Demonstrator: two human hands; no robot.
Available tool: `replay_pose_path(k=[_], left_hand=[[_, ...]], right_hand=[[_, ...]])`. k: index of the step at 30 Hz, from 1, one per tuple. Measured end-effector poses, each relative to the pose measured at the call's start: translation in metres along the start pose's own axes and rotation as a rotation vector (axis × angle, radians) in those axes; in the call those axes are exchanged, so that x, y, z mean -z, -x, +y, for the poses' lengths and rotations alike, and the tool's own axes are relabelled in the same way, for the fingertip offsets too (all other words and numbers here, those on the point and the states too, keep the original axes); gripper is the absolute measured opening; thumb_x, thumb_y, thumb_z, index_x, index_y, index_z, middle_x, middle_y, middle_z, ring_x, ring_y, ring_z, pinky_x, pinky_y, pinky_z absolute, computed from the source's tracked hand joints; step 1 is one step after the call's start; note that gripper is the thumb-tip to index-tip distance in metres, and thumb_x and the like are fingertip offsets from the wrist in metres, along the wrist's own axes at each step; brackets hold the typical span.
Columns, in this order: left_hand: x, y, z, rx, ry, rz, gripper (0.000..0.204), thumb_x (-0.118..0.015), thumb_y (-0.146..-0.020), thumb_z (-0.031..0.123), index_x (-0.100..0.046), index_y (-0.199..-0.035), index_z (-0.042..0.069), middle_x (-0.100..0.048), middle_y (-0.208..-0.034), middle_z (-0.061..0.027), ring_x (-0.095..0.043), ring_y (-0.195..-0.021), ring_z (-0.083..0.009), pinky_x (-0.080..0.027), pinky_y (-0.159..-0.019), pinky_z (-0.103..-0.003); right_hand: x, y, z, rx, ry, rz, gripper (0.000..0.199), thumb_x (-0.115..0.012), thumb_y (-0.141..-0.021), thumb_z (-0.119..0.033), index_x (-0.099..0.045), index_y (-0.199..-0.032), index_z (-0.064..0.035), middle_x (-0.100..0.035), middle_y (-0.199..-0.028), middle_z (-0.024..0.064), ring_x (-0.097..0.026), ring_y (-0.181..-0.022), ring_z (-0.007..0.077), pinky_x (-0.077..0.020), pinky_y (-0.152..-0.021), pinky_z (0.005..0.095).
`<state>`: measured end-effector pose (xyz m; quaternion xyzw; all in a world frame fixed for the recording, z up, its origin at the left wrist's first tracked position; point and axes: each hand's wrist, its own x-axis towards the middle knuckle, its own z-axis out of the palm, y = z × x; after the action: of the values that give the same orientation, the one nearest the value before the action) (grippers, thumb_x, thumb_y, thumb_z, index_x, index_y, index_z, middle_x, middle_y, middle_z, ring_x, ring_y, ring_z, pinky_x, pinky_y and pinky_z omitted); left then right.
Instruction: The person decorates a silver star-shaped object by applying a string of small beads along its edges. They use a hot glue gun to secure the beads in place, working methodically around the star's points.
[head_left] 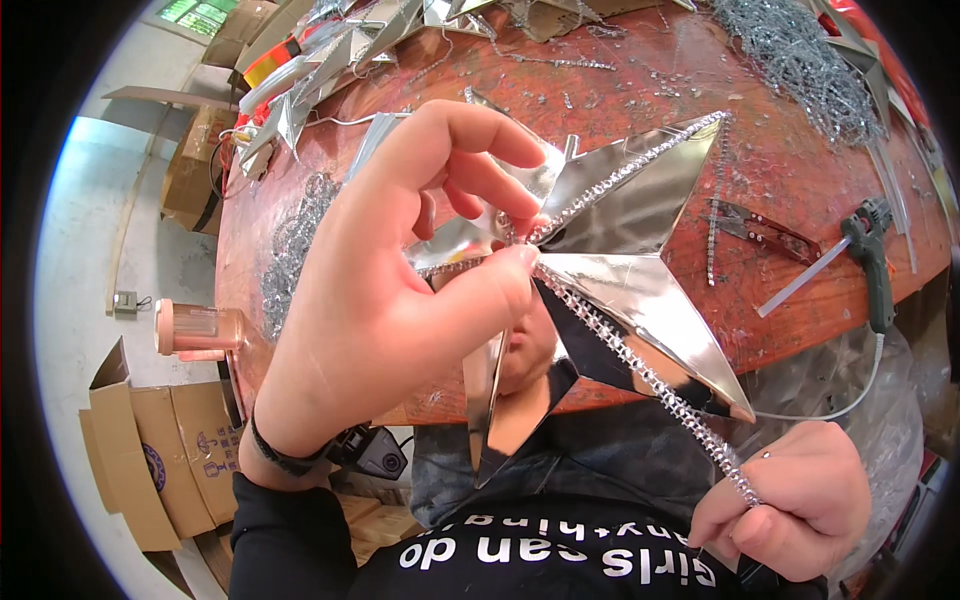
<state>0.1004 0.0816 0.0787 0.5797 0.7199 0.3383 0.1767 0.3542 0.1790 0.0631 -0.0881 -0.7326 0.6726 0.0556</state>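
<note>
A large mirror-silver star (600,210) with folded, raised points lies in front of me, partly past the table's near edge. A rhinestone chain (640,370) runs from the star's centre down to the lower right. My left hand (430,230) pinches the chain at the centre between thumb and forefinger, covering the star's left points. The chain's other end sits in my closed right hand (790,500), which holds it taut beyond the star. Another length of rhinestone chain (640,180) follows the ridge of the upper right point, with its tail hanging off the tip.
To the right lie dark red-handled snips (765,232), a green glue gun (872,260) and a clear glue stick (805,277). Tangled silver chain (800,70) heaps at the back right, another pile (300,240) at left. A pinkish cup (195,328) and cardboard boxes (165,450) stand left.
</note>
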Motion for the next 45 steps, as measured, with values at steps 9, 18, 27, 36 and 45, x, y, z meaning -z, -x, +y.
replay_pose_path(k=[9,18,27,36,45], left_hand=[[0.004,-0.006,0.001,0.193,0.267,-0.096,0.039,-0.059,-0.075,0.01,-0.052,-0.113,0.002,-0.06,-0.09,-0.0041,-0.051,-0.089,-0.0077,-0.037,-0.079,-0.023],[0.007,0.006,0.005,0.204,0.426,-0.064,0.036,-0.049,-0.088,0.023,-0.054,-0.115,-0.001,-0.062,-0.106,-0.0098,-0.053,-0.093,-0.0121,-0.039,-0.084,-0.026],[-0.002,0.007,-0.009,-0.014,0.19,-0.017,0.035,-0.062,-0.083,0.008,-0.054,-0.117,0.001,-0.062,-0.104,-0.0066,-0.056,-0.1,-0.0133,-0.038,-0.088,-0.028],[-0.005,0.005,-0.007,0.026,0.197,0.011,0.037,-0.061,-0.08,0.005,-0.054,-0.116,0.0,-0.062,-0.102,-0.007,-0.058,-0.1,-0.0142,-0.039,-0.088,-0.028],[-0.008,0.006,-0.006,0.053,0.17,0.032,0.036,-0.059,-0.081,0.005,-0.053,-0.116,0.0,-0.06,-0.101,-0.0069,-0.056,-0.1,-0.013,-0.04,-0.087,-0.027]], right_hand=[[0.0,0.017,0.0,-0.149,-0.076,0.145,0.04,-0.05,-0.095,-0.029,-0.061,-0.076,0.0047,-0.062,-0.055,0.0063,-0.059,-0.044,0.0102,-0.0465,-0.043,0.0205],[-0.009,0.028,0.01,-0.102,-0.153,0.407,0.043,-0.054,-0.092,-0.032,-0.056,-0.073,0.0065,-0.057,-0.05,0.0095,-0.048,-0.035,0.0087,-0.0374,-0.035,0.0194],[0.004,0.034,0.013,-0.244,-0.124,0.352,0.018,-0.054,-0.089,-0.01,-0.057,-0.076,0.0021,-0.06,-0.058,0.0044,-0.054,-0.045,0.0063,-0.04,-0.044,0.0192],[0.003,0.032,0.015,-0.353,-0.082,0.362,0.017,-0.055,-0.088,-0.007,-0.055,-0.072,0.0,-0.059,-0.056,0.0015,-0.052,-0.046,0.0064,-0.0386,-0.045,0.0209],[0.005,0.03,0.02,-0.371,-0.076,0.339,0.019,-0.053,-0.09,-0.007,-0.055,-0.072,-0.0012,-0.058,-0.055,-0.0002,-0.047,-0.045,0.0054,-0.0359,-0.044,0.0224]])
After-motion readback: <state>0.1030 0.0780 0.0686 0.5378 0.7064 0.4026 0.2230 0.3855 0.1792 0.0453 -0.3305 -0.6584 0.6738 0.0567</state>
